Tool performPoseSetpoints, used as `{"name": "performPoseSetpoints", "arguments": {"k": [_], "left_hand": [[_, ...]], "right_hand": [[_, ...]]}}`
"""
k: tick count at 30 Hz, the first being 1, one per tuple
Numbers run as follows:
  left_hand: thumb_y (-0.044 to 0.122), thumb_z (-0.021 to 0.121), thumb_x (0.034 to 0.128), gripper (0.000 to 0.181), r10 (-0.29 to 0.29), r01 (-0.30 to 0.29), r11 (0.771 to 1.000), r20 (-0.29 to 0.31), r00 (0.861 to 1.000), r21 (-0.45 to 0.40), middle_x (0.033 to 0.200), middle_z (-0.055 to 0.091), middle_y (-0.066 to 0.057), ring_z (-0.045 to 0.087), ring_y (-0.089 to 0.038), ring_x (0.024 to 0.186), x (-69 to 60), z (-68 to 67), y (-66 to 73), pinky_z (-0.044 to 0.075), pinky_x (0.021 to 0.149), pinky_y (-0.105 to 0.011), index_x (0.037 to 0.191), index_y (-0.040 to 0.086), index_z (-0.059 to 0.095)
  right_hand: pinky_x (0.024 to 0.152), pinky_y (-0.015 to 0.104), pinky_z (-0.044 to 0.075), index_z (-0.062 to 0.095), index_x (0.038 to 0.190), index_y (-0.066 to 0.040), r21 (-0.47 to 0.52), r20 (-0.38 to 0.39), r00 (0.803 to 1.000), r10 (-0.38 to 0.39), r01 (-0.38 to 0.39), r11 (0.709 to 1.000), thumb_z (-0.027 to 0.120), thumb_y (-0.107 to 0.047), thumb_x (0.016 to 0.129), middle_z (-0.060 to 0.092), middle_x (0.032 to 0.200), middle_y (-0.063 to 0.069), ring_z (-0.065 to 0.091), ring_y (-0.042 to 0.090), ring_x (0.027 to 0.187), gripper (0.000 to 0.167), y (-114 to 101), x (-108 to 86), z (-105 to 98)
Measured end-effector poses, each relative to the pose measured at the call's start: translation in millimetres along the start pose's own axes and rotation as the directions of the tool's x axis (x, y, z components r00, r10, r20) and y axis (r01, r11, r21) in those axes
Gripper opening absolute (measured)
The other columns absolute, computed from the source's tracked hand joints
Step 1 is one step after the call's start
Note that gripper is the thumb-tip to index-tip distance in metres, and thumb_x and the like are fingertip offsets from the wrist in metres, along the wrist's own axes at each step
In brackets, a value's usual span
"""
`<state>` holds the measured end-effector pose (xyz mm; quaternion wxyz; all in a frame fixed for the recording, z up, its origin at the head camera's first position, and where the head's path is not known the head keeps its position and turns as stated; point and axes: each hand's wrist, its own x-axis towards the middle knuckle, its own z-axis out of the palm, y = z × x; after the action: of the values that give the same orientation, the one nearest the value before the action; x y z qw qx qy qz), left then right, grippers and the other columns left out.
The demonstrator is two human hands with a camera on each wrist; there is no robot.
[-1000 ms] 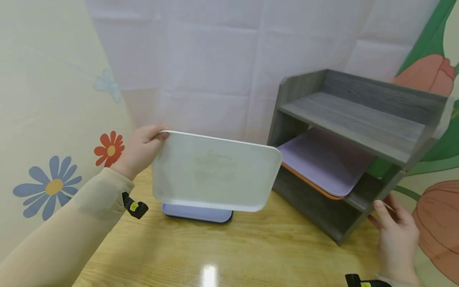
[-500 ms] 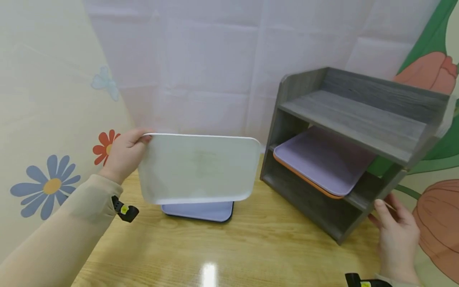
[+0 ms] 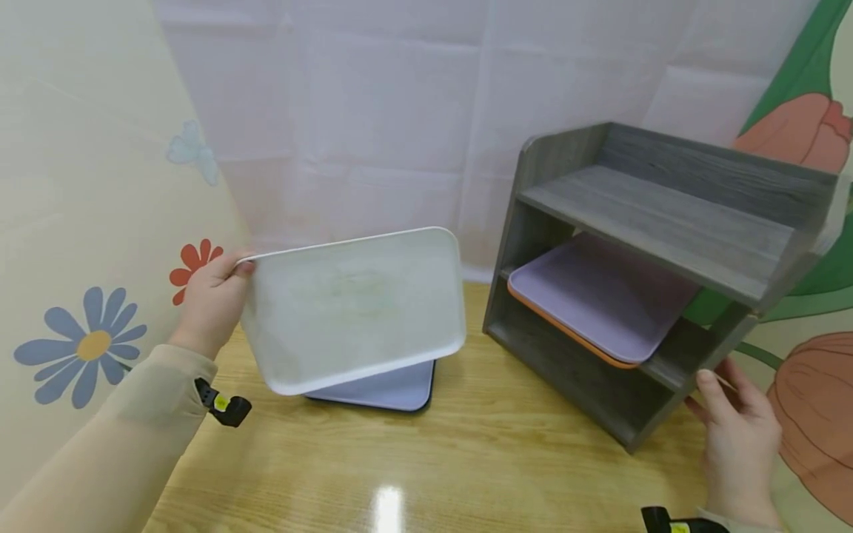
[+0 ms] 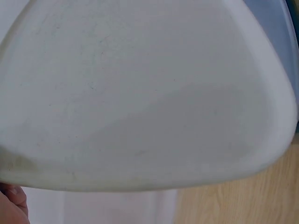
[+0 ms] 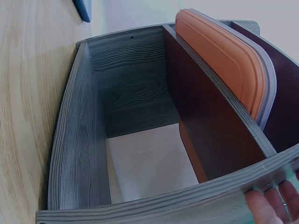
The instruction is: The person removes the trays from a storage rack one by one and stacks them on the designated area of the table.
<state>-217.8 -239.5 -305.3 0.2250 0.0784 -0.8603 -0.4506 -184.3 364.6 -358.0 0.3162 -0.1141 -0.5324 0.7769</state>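
Observation:
My left hand (image 3: 212,303) pinches the upper left corner of a white rectangular tray (image 3: 356,307). Held up on its long side, the tray tilts with its right end higher. Part of a light blue tray (image 3: 393,386) shows below and behind it, with a dark edge under it on the table. The white tray fills most of the left wrist view. At the right, the fingertips of my right hand (image 3: 740,437) touch the outer side of a grey wooden shelf (image 3: 666,215). On its middle board lies a purple tray (image 3: 600,296) on top of an orange tray (image 5: 219,56).
The shelf stands angled on the wooden table (image 3: 493,459), its lower compartment holding nothing visible. A white cloth (image 3: 373,111) hangs behind. Flower-patterned panels (image 3: 87,185) flank both sides.
My left hand has moved left and slightly down with the white tray. The tray's right end has swung up and its left end dropped. My right hand and the shelf stay in place.

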Motion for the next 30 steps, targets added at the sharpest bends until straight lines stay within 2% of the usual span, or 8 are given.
{"name": "performPoseSetpoints", "arguments": {"k": [3, 7, 13, 18, 21, 25, 30], "left_hand": [[0.046, 0.039, 0.1006, 0.044, 0.001, -0.001, 1.0, -0.014, 1.0, 0.003, 0.116, 0.055, -0.008, 0.051, -0.019, 0.097, -1.7, -0.1, -3.7, 0.046, 0.078, -0.031, 0.124, 0.016, 0.06], [0.045, 0.04, 0.1008, 0.044, -0.019, 0.019, 1.0, -0.021, 1.0, -0.013, 0.116, 0.054, -0.008, 0.05, -0.019, 0.097, -2.9, 1.2, -8.8, 0.048, 0.078, -0.033, 0.125, 0.014, 0.06], [0.049, 0.042, 0.099, 0.048, -0.106, 0.103, 0.992, -0.043, 0.993, -0.075, 0.12, 0.052, -0.007, 0.048, -0.019, 0.1, -5.3, 4.5, -17.6, 0.047, 0.085, -0.04, 0.128, 0.016, 0.059], [0.046, 0.043, 0.0993, 0.053, -0.167, 0.159, 0.98, -0.057, 0.984, -0.118, 0.126, 0.05, -0.009, 0.049, -0.016, 0.099, -8.2, 8.2, -25.1, 0.048, 0.085, -0.034, 0.134, 0.008, 0.055], [0.046, 0.041, 0.0999, 0.055, -0.184, 0.176, 0.977, -0.054, 0.981, -0.119, 0.127, 0.05, -0.012, 0.05, -0.018, 0.099, -11.4, 10.7, -29.0, 0.05, 0.089, -0.038, 0.136, 0.006, 0.053], [0.05, 0.038, 0.0997, 0.058, -0.244, 0.238, 0.96, -0.023, 0.97, -0.151, 0.132, 0.048, -0.014, 0.049, -0.025, 0.106, -17.7, 14.8, -34.1, 0.044, 0.099, -0.05, 0.139, 0.008, 0.049], [0.049, 0.035, 0.1004, 0.058, -0.314, 0.307, 0.93, 0.002, 0.95, -0.203, 0.136, 0.044, -0.013, 0.047, -0.026, 0.111, -25.6, 20.3, -39.3, 0.04, 0.102, -0.051, 0.14, 0.007, 0.047]], "right_hand": [[0.058, 0.018, 0.054, 0.061, 0.128, -0.005, 0.004, -0.001, 1.0, -0.009, 0.009, 1.0, 0.073, 0.0, 0.082, 0.065, 0.113, 0.0, 0.063, 0.008, 0.093, 0.047, 0, -0.8, -1], [0.058, 0.018, 0.054, 0.062, 0.127, -0.004, 0.012, -0.007, 1.0, -0.022, 0.022, 1.0, 0.073, 0.001, 0.082, 0.066, 0.111, 0.0, 0.064, 0.008, 0.092, 0.047, -1, -1.6, -2], [0.058, 0.019, 0.054, 0.062, 0.127, -0.003, 0.022, -0.008, 1.0, -0.02, 0.02, 1.0, 0.073, 0.001, 0.082, 0.066, 0.111, 0.001, 0.064, 0.008, 0.091, 0.047, -1, -2.3, -2], [0.058, 0.018, 0.054, 0.061, 0.128, -0.004, 0.004, -0.006, 1.0, -0.024, 0.024, 1.0, 0.072, 0.001, 0.083, 0.065, 0.115, 0.001, 0.063, 0.009, 0.094, 0.047, -1, -3.0, -4], [0.059, 0.018, 0.054, 0.061, 0.128, -0.004, 0.001, -0.003, 1.0, -0.028, 0.028, 1.0, 0.072, 0.001, 0.083, 0.065, 0.116, 0.001, 0.062, 0.009, 0.095, 0.047, -1, -3.4, -4], [0.059, 0.018, 0.054, 0.061, 0.128, -0.004, 0.009, -0.001, 0.999, -0.032, 0.032, 0.999, 0.071, 0.002, 0.083, 0.065, 0.117, 0.001, 0.063, 0.009, 0.096, 0.047, -1, -4.1, -4], [0.059, 0.018, 0.054, 0.06, 0.128, -0.003, 0.016, 0.003, 0.999, -0.041, 0.041, 0.999, 0.071, 0.002, 0.083, 0.065, 0.117, 0.001, 0.063, 0.009, 0.096, 0.046, -2, -4.8, -4]]}}
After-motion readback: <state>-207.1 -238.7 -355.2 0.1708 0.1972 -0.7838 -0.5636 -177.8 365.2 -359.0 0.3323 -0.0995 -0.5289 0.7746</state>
